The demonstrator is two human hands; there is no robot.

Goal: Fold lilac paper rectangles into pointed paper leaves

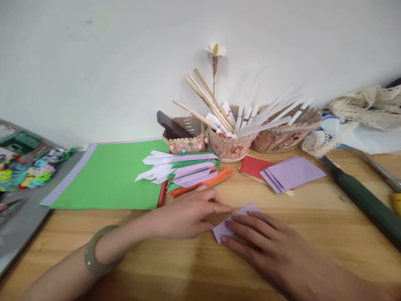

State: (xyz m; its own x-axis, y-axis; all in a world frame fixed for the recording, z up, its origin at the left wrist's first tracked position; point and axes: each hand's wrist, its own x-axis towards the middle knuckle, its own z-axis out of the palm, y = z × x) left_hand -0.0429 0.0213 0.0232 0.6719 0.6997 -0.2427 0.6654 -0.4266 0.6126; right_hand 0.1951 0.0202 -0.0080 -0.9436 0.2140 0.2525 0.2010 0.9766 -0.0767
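Note:
A small lilac paper square (221,228) lies on the wooden table (175,267) in front of me. My left hand (188,215), with a ring and a green bangle on the wrist, rests with its fingers stretched toward the paper's left edge. Flat on top of the paper lies my right hand (260,240), fingers pressed down and covering most of it. Behind the hands is a pile of folded paper strips (181,169) in white, lilac, green and orange.
Green and lilac paper sheets (109,175) lie at the left. Lilac squares (293,173) on red paper sit at the right. Stick-built baskets (230,146) with sticks and pens stand against the wall. A dark green tool (363,198) and lace (360,108) lie at the right; a grey tray (19,225) at the left.

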